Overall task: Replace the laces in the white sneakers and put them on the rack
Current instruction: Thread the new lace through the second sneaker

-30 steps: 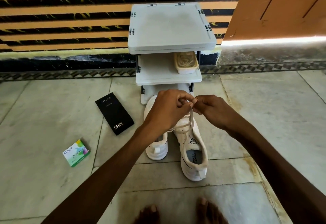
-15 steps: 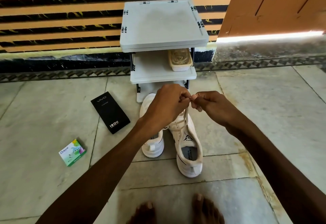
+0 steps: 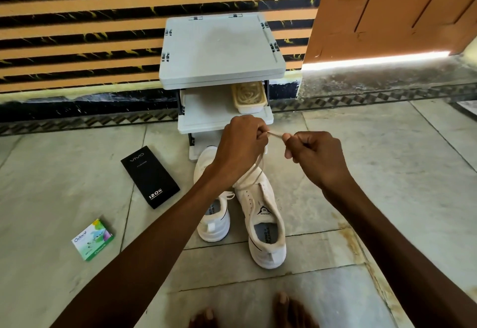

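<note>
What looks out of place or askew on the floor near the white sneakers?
A black rectangular phone box and a small green cardboard carton lie loose and slanted on the stone-tiled floor.

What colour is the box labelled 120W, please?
The box is black with white lettering; head view.

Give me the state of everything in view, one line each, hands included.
Left hand, pinching the lace.
Right hand, pinching the lace.
Lace, taut between the hands, running down to the near sneaker.
Near sneaker, upright on floor, partly laced.
Far sneaker, upright on floor.
Rack, standing, tub on middle shelf.
Tub, open, holding coiled cord.
Black box, closed, flat on floor.
Green box, closed, flat on floor.
</note>
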### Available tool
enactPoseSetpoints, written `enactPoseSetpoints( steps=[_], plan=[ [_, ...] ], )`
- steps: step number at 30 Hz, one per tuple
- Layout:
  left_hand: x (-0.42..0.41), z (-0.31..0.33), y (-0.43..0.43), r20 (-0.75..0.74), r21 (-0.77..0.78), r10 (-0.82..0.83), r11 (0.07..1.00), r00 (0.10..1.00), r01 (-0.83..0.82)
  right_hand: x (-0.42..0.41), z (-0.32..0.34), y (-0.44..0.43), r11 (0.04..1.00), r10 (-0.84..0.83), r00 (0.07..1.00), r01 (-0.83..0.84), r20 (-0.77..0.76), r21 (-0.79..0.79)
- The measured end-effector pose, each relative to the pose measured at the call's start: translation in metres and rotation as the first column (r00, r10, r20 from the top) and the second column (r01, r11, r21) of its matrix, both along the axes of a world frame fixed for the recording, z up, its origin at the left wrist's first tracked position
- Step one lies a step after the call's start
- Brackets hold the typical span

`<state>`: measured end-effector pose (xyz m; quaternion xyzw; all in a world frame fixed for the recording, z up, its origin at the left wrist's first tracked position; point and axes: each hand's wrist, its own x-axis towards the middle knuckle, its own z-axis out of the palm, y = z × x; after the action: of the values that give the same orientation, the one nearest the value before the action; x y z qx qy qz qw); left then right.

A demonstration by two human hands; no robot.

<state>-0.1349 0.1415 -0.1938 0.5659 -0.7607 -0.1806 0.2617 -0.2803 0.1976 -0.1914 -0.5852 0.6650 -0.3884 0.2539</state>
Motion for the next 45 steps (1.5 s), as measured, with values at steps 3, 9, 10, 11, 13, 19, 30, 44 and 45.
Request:
enactPoseSetpoints(
  steps=[3, 9, 10, 11, 13, 19, 30, 44, 45],
  plan=[
    [-0.010, 0.011, -0.001, -0.229, 0.003, -0.087, 0.996, 0.970, 0.090, -0.006, 0.005, 0.003, 0.972, -0.114, 0.992, 0.122, 0.050, -0.198],
    [-0.028, 0.030, 0.007, -0.413, -0.112, -0.140, 0.988, 0.900, 0.103, -0.017, 0.006, 0.012, 0.869, -0.292, 0.905, 0.386, 0.310, -0.309],
    [-0.031, 0.032, 0.008, -0.431, -0.113, -0.147, 0.988, 0.890, 0.108, -0.021, 0.004, 0.014, 0.865, -0.336, 0.898, 0.414, 0.285, -0.285],
    [-0.032, 0.031, 0.009, -0.431, -0.103, -0.153, 0.987, 0.889, 0.119, -0.024, 0.001, 0.015, 0.886, -0.358, 0.904, 0.408, 0.233, -0.222],
    [-0.034, 0.025, 0.009, -0.401, -0.063, -0.171, 0.985, 0.900, 0.159, -0.031, -0.007, 0.016, 0.949, -0.315, 0.949, 0.313, 0.035, 0.042],
    [-0.030, -0.026, 0.020, -0.346, 0.136, -0.109, 0.977, 0.932, 0.165, -0.037, -0.049, 0.022, 0.914, 0.018, 0.876, 0.181, -0.481, 0.364],
    [0.011, -0.058, 0.018, -0.382, 0.301, 0.017, 0.948, 0.924, 0.107, -0.003, -0.080, 0.007, 0.941, 0.048, 0.843, -0.218, 0.535, 0.259],
    [0.044, -0.092, 0.017, -0.371, 0.454, 0.109, 0.888, 0.922, 0.077, 0.023, -0.108, -0.012, 0.878, 0.000, 0.846, -0.255, 0.533, 0.405],
    [0.043, -0.095, 0.017, -0.337, 0.452, 0.103, 0.889, 0.936, 0.065, 0.024, -0.110, -0.013, 0.864, -0.003, 0.862, -0.253, 0.508, 0.435]
  ],
)
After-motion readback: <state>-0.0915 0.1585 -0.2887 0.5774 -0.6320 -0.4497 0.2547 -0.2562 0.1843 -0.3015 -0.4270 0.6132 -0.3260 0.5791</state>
